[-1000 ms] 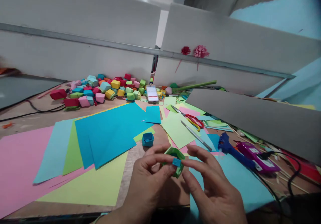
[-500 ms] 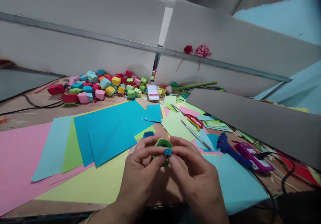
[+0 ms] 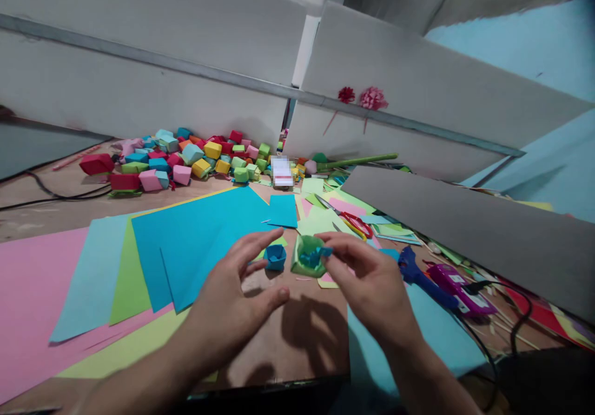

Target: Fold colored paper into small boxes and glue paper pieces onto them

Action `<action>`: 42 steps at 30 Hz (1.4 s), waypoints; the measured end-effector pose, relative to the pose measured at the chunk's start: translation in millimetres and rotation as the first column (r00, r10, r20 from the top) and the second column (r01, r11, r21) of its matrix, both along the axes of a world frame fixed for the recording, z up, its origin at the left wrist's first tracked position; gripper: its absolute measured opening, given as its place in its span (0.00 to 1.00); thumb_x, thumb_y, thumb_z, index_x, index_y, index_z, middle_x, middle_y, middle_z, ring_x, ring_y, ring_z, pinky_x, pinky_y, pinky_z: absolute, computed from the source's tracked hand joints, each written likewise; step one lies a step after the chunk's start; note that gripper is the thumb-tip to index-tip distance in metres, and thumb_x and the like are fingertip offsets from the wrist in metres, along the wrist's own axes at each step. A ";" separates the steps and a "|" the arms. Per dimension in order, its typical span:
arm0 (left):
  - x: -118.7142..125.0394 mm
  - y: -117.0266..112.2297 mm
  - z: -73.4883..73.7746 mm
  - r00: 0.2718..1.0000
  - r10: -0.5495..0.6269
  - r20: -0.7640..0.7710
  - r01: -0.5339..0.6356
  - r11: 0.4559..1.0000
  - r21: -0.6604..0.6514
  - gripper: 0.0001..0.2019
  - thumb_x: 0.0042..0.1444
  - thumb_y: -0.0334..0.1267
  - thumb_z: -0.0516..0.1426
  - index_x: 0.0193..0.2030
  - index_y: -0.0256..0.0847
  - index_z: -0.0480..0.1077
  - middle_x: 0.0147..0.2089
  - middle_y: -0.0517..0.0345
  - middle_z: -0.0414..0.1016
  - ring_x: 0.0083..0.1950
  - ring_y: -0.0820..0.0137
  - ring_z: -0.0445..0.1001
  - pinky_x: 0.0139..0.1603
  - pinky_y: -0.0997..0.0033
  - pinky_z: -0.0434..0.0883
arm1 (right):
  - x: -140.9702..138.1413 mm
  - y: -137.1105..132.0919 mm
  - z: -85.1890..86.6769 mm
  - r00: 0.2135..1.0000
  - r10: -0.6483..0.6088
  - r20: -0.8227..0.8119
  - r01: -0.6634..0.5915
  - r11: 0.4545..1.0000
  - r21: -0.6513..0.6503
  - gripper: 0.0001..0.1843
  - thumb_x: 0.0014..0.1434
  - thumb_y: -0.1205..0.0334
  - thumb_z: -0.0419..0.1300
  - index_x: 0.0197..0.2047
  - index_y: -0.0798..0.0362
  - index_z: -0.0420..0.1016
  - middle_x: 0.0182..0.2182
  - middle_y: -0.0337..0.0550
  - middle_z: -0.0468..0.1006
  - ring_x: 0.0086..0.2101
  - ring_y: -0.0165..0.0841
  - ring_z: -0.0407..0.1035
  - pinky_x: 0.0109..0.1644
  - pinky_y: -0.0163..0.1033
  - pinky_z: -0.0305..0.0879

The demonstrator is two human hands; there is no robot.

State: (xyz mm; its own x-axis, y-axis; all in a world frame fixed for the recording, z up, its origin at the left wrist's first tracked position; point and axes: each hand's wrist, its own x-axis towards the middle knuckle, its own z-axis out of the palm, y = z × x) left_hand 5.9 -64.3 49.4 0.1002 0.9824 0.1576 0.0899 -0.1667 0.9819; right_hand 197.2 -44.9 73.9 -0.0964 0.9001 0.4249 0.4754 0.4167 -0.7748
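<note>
My left hand (image 3: 237,279) is held open over the table, fingers spread and thumb apart, with nothing in it. Just beyond its fingertips stands a small open blue paper box (image 3: 275,258). A light green paper box (image 3: 297,265), open at the top, sits to the right of it with small blue folded paper pieces (image 3: 308,257) inside. My right hand (image 3: 357,266) is at the green box's right rim, thumb and fingers pinched on a small blue paper piece (image 3: 326,251). Whether its fingers also touch the box I cannot tell.
Coloured paper sheets (image 3: 199,241) spread to the left. Paper blocks (image 3: 190,153) are heaped at the back beside a phone (image 3: 282,172). Red-handled scissors (image 3: 357,223), a blue glue gun (image 3: 427,282), a purple device (image 3: 460,288) and a grey board (image 3: 465,223) are on the right.
My hands have moved apart. My left hand has let go of the blue piece and opened to the left; my right hand has shifted right, still pinching a blue piece. The green box's inside now shows.
</note>
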 end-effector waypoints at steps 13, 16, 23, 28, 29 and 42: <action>-0.2 81.4 -54.1 0.833 0.004 -0.554 0.109 0.979 0.171 0.16 0.34 0.32 0.68 0.33 0.42 0.73 0.55 0.48 0.69 0.60 0.48 0.63 0.60 0.48 0.61 | -22.2 45.5 -35.3 0.670 -0.224 0.708 -0.166 0.884 0.436 0.09 0.54 0.73 0.56 0.25 0.53 0.73 0.45 0.53 0.77 0.45 0.46 0.66 0.42 0.49 0.57; 1.6 71.8 -49.9 0.884 0.005 -0.468 0.074 0.986 0.149 0.15 0.41 0.28 0.61 0.39 0.42 0.70 0.48 0.50 0.72 0.53 0.54 0.69 0.54 0.53 0.66 | -20.3 46.8 -42.6 0.674 -0.228 0.703 -0.158 0.885 0.439 0.09 0.55 0.71 0.57 0.25 0.53 0.74 0.50 0.54 0.74 0.51 0.48 0.63 0.46 0.51 0.58; 3.3 67.1 -40.1 0.981 -0.062 -0.183 0.054 0.997 -0.046 0.15 0.43 0.29 0.60 0.40 0.41 0.68 0.36 0.59 0.76 0.39 0.64 0.77 0.37 0.66 0.74 | -14.7 52.7 -52.7 0.829 -0.107 0.549 -0.111 0.930 0.350 0.08 0.52 0.72 0.60 0.28 0.50 0.78 0.53 0.51 0.71 0.53 0.46 0.62 0.50 0.52 0.63; 8.2 66.6 -40.1 0.998 -0.053 0.017 0.055 0.983 -0.174 0.19 0.41 0.29 0.62 0.44 0.39 0.70 0.35 0.58 0.79 0.39 0.63 0.79 0.37 0.64 0.76 | -9.8 56.2 -57.5 0.882 0.053 0.469 -0.170 0.963 0.211 0.14 0.51 0.75 0.59 0.30 0.47 0.81 0.53 0.46 0.73 0.53 0.44 0.63 0.52 0.53 0.63; 8.9 66.4 -40.0 0.998 -0.050 0.046 0.058 0.980 -0.189 0.20 0.41 0.29 0.63 0.45 0.38 0.70 0.36 0.57 0.80 0.39 0.62 0.80 0.38 0.63 0.76 | -9.2 56.6 -58.7 0.885 0.076 0.460 -0.181 0.965 0.188 0.15 0.50 0.76 0.58 0.30 0.47 0.81 0.53 0.45 0.73 0.53 0.44 0.63 0.53 0.53 0.63; 7.6 58.8 -39.8 0.943 -0.083 0.322 0.195 0.922 -0.335 0.20 0.52 0.42 0.64 0.52 0.38 0.75 0.43 0.49 0.80 0.42 0.63 0.77 0.45 0.62 0.72 | -9.1 52.1 -61.1 0.910 0.028 0.415 -0.142 0.959 0.246 0.15 0.52 0.77 0.59 0.31 0.46 0.81 0.46 0.41 0.78 0.48 0.40 0.65 0.50 0.48 0.62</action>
